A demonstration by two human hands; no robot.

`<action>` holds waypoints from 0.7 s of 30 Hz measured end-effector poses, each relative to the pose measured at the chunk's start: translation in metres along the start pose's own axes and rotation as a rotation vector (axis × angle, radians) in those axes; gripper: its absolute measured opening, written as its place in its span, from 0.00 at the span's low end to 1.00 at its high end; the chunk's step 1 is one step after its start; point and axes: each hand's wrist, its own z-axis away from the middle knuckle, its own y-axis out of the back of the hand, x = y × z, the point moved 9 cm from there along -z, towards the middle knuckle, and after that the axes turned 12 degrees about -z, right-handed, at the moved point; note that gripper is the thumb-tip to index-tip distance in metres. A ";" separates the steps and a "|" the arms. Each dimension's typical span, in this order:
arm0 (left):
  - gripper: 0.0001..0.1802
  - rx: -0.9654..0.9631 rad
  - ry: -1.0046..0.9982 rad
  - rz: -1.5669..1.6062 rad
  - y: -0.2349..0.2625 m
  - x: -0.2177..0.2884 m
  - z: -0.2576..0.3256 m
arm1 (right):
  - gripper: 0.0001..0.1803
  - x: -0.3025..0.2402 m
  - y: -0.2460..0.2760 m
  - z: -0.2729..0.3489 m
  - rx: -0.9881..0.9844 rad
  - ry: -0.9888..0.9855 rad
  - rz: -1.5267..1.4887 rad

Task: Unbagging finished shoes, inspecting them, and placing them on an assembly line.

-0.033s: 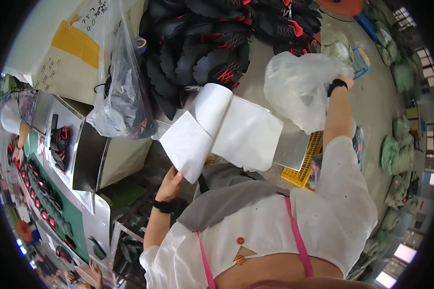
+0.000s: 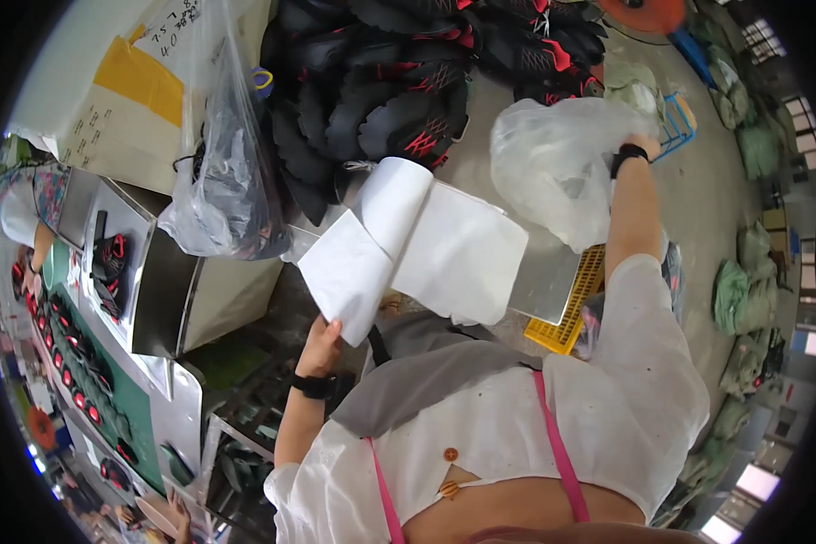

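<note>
My left hand (image 2: pixel 320 347) is closed on the lower corner of a white paper sheet (image 2: pixel 343 267), thumb on top. The sheet curls into a roll (image 2: pixel 396 199) and lies against a flat stack of white paper (image 2: pixel 462 249). My right hand (image 2: pixel 642 150), arm stretched forward, is at the right edge of a clear plastic bag (image 2: pixel 548 154) and appears to grip it; its fingers are partly hidden. The bag is puffed out and crumpled. A dark band circles each wrist.
Black and red shoe uppers (image 2: pixel 372 109) are heaped ahead. A filled plastic bag (image 2: pixel 227 190) hangs beside a cardboard box (image 2: pixel 122 109) at left. A metal plate (image 2: pixel 544 281) and yellow crate (image 2: pixel 558 335) stand right of the paper. At far left, a person's arm (image 2: pixel 41 245) reaches over a green conveyor (image 2: pixel 118 381).
The plastic bag and my right hand have shifted slightly left. My left hand keeps its hold on the paper sheet.
</note>
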 end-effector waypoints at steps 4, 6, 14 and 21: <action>0.32 0.467 -0.178 -0.007 -0.038 0.041 -0.020 | 0.14 -0.134 -0.036 -0.030 -0.200 0.175 0.115; 0.30 0.628 -0.265 -0.119 -0.059 0.050 -0.011 | 0.10 -0.223 -0.025 -0.001 -0.261 0.469 0.123; 0.17 0.359 -0.866 -1.988 -0.214 0.051 -0.007 | 0.55 -0.310 -0.019 0.022 -0.719 0.584 -1.021; 0.07 0.141 -0.829 -2.015 -0.219 0.036 -0.025 | 0.32 -0.277 0.179 0.126 -0.053 1.164 -1.264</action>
